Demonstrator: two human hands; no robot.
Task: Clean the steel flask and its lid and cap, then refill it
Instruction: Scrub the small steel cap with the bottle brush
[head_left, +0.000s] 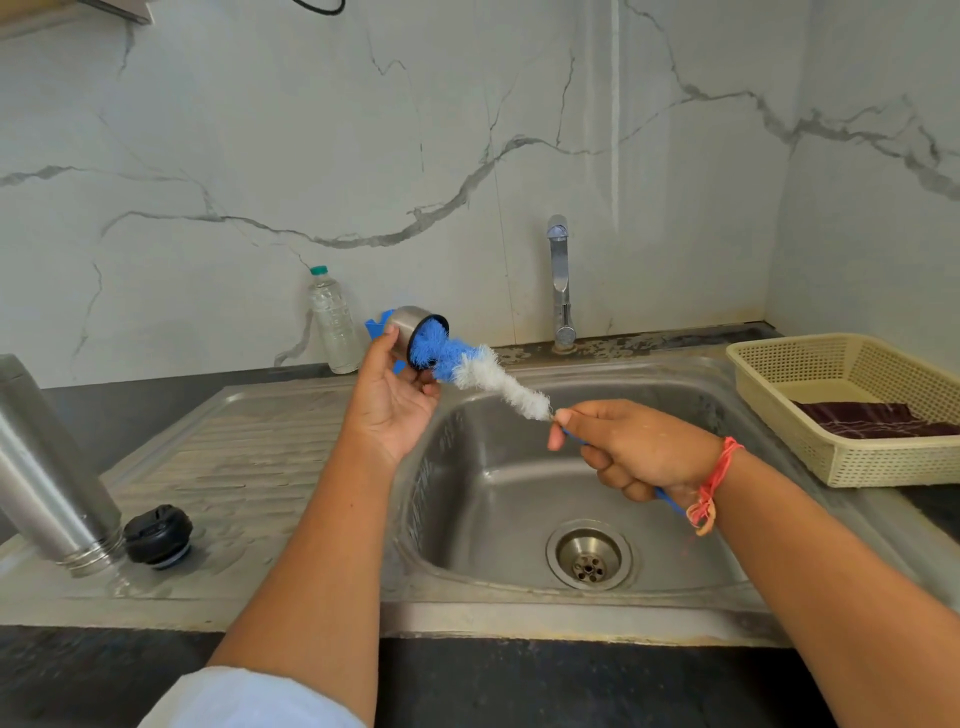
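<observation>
My left hand (395, 400) holds the small steel cap (410, 325) on its side above the sink's left rim, with its open mouth turned to the right. My right hand (634, 447) grips the blue handle of a bottle brush (488, 371) with blue and white bristles. The blue bristle tip is pushed into the cap. At the left edge the steel flask (47, 478) stands mouth down and tilted on the wet drainboard. The black lid (158, 535) sits right beside its mouth.
The steel sink (498, 483) with its drain (589, 561) lies below my hands. A tap (560, 280) stands behind it. A plastic water bottle (335, 322) and a blue object are at the back. A cream basket (852, 405) with a dark cloth sits right.
</observation>
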